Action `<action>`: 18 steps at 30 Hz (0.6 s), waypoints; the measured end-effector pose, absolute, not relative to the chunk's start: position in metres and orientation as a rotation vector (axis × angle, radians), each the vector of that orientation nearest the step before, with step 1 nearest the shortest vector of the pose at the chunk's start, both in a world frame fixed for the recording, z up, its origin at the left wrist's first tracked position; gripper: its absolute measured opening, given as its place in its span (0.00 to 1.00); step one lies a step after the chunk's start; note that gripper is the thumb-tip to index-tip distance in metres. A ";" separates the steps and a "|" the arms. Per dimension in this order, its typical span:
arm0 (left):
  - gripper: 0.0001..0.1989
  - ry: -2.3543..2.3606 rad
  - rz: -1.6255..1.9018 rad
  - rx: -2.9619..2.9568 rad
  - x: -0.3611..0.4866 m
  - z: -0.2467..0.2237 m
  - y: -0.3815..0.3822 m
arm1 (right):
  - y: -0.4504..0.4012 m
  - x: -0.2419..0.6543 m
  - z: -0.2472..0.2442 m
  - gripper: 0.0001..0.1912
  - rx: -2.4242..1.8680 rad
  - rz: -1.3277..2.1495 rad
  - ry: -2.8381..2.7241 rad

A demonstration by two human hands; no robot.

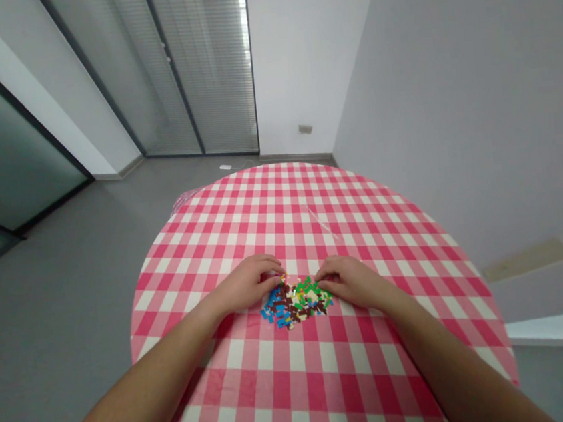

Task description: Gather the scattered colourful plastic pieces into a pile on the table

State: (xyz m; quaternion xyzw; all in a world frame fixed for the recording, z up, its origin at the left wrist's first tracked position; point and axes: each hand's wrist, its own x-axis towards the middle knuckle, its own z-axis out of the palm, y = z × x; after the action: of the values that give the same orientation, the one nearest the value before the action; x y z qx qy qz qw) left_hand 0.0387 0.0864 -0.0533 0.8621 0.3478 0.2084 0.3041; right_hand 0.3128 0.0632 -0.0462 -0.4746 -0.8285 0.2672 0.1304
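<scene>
A loose pile of tiny toy building bricks lies on the table in front of me: blue at the left, brown through the middle and front, green at the right, with some white and yellow among them. My left hand is at the pile's upper left edge, its thumb and fingertips closed around a small yellow-and-white brick piece. At the upper right edge, my right hand has its fingers curled and thumb and forefinger pinched beside the green bricks. Whatever sits between those right fingertips is too small to make out.
The round table has a red-and-white checked tablecloth. Beyond it are a blinds-covered glass partition and a white wall with a socket. A white power strip lies on the grey floor. Another wall rises at the right.
</scene>
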 end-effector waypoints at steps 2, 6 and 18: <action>0.08 0.934 0.560 2.271 0.039 -0.053 0.086 | 0.063 0.313 -0.046 0.08 -1.389 0.786 -2.398; 0.08 0.933 0.583 2.265 0.040 -0.054 0.087 | 0.062 0.313 -0.047 0.07 -1.395 0.787 -2.404; 0.09 0.846 0.568 2.308 0.039 -0.051 0.084 | 0.055 0.303 -0.039 0.11 -1.236 0.894 -2.476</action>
State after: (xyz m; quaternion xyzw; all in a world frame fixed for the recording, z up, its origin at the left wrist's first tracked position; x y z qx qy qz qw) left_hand 0.0394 0.0843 -0.0505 0.8715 0.3194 0.2143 0.3043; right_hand 0.3029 0.0545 -0.0392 -0.4222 -0.8455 0.3054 0.1163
